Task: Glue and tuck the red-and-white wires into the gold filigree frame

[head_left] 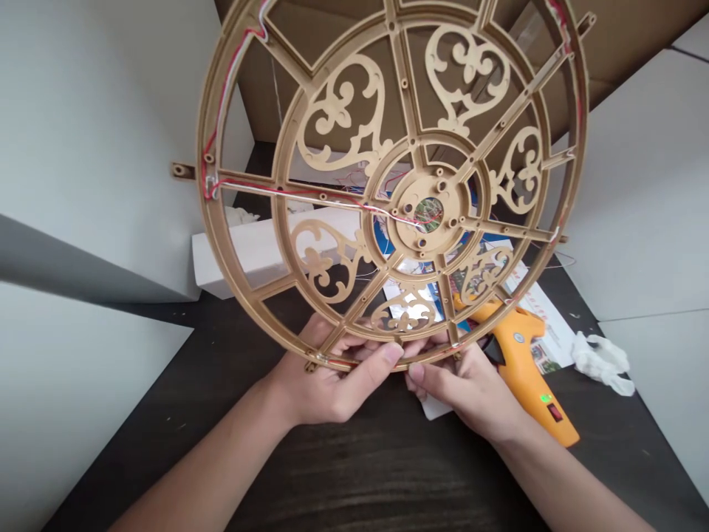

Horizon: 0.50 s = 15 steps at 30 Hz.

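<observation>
A large round gold-coloured plastic frame (pixel 410 111) with spokes and scroll ornaments is held up, tilted, before me. Red and white wires (pixel 299 193) run along its rim channel and down one spoke to the hub, where they pass near the central hole. My left hand (pixel 343 377) grips the lower rim, thumb on the near face and fingers behind. Close beside it, my right hand (pixel 459 377) pinches the same rim, its thumb on the edge. Most fingers of both hands are partly hidden by the frame.
On the dark table (pixel 354 473) lies an orange glue gun (pixel 526 355) with a green light, right of my right hand. Crumpled white material (pixel 603 363) sits farther right. A long white box (pixel 244 255) and printed papers (pixel 554 325) lie behind the frame. Pale panels (pixel 653 207) stand at both sides, with cardboard (pixel 625 44) at the back.
</observation>
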{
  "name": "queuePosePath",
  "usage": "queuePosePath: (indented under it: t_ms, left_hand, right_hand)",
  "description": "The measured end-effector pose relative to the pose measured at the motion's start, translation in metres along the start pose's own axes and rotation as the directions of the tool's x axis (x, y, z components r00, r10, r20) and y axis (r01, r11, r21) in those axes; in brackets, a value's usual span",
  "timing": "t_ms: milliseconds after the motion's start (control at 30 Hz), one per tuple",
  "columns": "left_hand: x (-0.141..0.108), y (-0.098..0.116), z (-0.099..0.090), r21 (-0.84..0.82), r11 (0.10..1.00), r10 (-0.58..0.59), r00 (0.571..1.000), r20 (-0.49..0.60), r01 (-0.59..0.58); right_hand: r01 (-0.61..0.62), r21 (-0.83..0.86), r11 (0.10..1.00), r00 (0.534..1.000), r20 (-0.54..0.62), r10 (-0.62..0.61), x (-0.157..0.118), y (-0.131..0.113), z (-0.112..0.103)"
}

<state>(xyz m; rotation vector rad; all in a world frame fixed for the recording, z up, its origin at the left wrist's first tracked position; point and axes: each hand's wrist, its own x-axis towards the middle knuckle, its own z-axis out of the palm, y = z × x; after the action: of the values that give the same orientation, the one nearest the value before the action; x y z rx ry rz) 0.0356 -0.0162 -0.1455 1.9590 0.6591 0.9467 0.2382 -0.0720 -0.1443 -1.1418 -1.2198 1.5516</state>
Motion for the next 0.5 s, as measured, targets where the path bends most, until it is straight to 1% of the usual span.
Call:
queuePosePath:
  t_ms: [67, 167, 300, 433, 500]
  left_hand:
    - [0.0, 0.002, 0.002, 0.033, 0.999, -0.007, 1.0, -0.015, 0.007]
    - [0.001, 0.004, 0.006, 0.017, 1.0, -0.001, 1.0, -0.027, 0.001]
    - [0.003, 0.006, 0.009, -0.007, 1.0, 0.008, 0.999, -0.05, -0.009]
    - [0.003, 0.001, 0.011, -0.033, 0.996, 0.087, 0.995, -0.045, -0.088]
    - [0.002, -0.001, 0.011, -0.058, 0.993, 0.098, 0.995, -0.029, -0.1]
  right_hand:
    - [-0.035, 0.023, 0.999, 0.999, -0.003, 0.035, 0.0, 0.001, -0.001]
    - [-0.07, 0.06, 0.996, 0.998, 0.007, 0.069, 0.0, 0.002, -0.002]
    - [-0.037, 0.101, 0.994, 0.999, 0.028, 0.035, 0.001, 0.0, -0.002]
    - [0.01, 0.09, 0.996, 1.0, -0.013, -0.009, 0.003, 0.002, -0.002]
    - [0.004, 0.092, 0.996, 1.0, -0.011, -0.003, 0.002, 0.004, -0.005]
